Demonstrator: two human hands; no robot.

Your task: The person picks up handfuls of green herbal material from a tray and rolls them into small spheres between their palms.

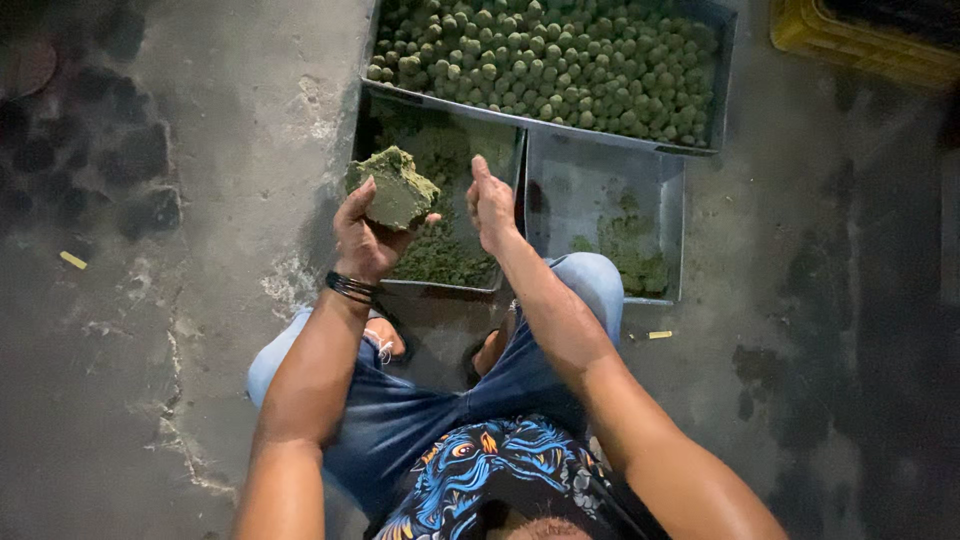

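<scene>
My left hand [365, 235] holds a rough lump of green dough [393, 187] up over a metal tray [508, 160] that has loose green dough in it. My right hand [492, 205] is raised just to the right of the lump, fingers together and thumb up, with nothing visible in it; I cannot tell if it pinches a small piece. A large metal tray [725, 70] beyond is filled with several small green dough balls [550, 55]. A black band sits on my left wrist.
A second metal tray [672, 215] to the right holds a little green dough. A yellow crate [860, 40] stands at the top right. I sit on a stained concrete floor [150, 350], knees in blue jeans either side of the trays.
</scene>
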